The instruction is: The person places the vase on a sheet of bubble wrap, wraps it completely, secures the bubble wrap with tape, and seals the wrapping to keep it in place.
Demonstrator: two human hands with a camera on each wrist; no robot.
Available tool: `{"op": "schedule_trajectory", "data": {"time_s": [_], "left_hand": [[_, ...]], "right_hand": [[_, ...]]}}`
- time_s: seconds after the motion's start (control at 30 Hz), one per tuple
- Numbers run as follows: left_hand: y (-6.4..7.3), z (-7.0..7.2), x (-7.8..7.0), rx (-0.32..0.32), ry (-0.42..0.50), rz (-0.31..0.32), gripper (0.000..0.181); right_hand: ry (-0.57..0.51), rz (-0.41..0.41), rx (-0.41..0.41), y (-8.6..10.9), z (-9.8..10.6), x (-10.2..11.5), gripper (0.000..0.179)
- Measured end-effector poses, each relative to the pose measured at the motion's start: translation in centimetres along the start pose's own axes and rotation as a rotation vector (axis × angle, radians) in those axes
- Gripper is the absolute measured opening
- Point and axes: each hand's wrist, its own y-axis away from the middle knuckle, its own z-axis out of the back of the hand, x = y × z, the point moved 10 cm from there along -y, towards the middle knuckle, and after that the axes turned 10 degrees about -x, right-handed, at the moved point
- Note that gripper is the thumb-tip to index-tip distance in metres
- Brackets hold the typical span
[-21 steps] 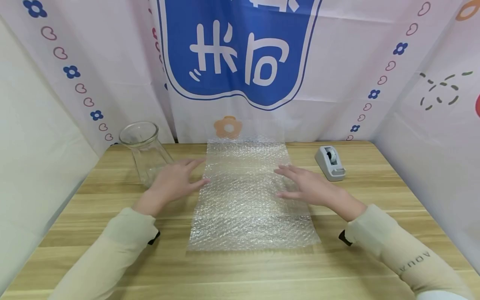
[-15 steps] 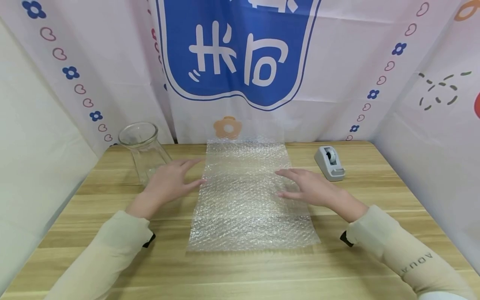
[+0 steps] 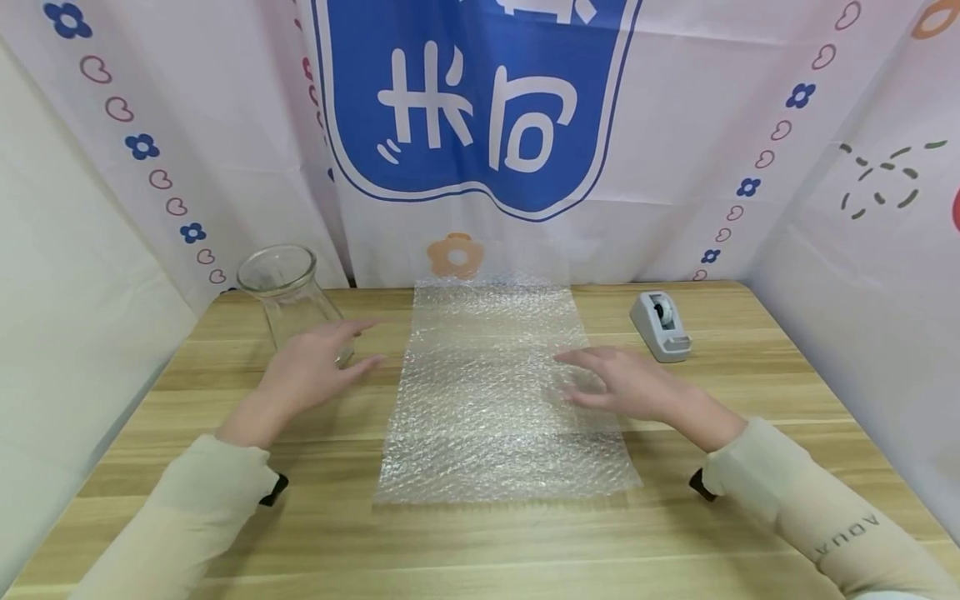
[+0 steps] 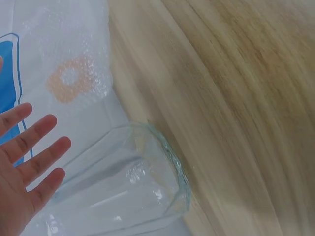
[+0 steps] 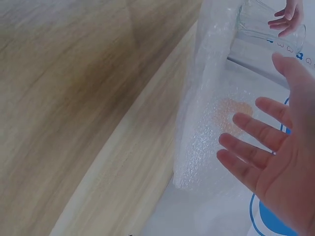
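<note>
A sheet of bubble wrap [image 3: 495,400] lies flat in the middle of the wooden table, its far end rising against the back curtain. The left hand [image 3: 307,367], fingers spread and holding nothing, is in front of a clear glass vase [image 3: 288,287] and hides part of its lower body. In the left wrist view the vase's base [image 4: 172,172] shows beyond the fingers. The right hand [image 3: 630,383] hovers over the bubble wrap's right edge, fingers apart and grasping nothing. Its palm and loose fingers [image 5: 246,150] show plainly in the right wrist view.
A grey tape dispenser [image 3: 662,325] with a roll of tape stands at the back right of the table. A printed curtain [image 3: 675,125] hangs behind the table's far edge, and white walls [image 3: 67,333] close in both sides.
The left hand has drawn back left, away from the bubble wrap and toward the vase. The right hand has shifted slightly right and nearer. The bubble wrap, vase and tape dispenser stay put.
</note>
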Motion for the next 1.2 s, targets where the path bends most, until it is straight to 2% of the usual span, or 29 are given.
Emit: {"op": "schedule_trajectory", "data": {"time_s": [0.2,0.33,0.53,0.67,0.8,1.03,1.2], "left_hand": [[0.5,1.4,1.3,-0.015,0.076,0.086,0.058],[0.9,2.0,2.0,-0.007,0.131,0.121,0.058],[1.4,2.8,2.9,-0.022,0.247,0.147,0.053],[1.8,3.4,3.6,-0.041,0.312,0.167,0.049],[2.2,4.2,4.5,-0.086,0.349,0.191,0.044],[3.0,5.4,6.7,-0.152,0.359,0.239,0.038],[3.6,6.5,8.4,-0.247,0.415,0.281,0.036]], "right_hand": [[-0.084,0.031,0.086,0.8,-0.7,0.1,0.055],[-0.09,0.073,0.131,1.2,-1.2,0.3,0.055],[-0.078,0.088,0.158,1.8,-1.9,0.3,0.059],[-0.067,0.117,0.143,2.1,-2.1,0.4,0.058],[-0.066,0.16,0.147,2.4,-2.7,0.5,0.061],[-0.056,0.164,0.225,3.1,-4.1,0.4,0.071],[-0.058,0.171,0.236,3.3,-4.3,0.3,0.076]]}}
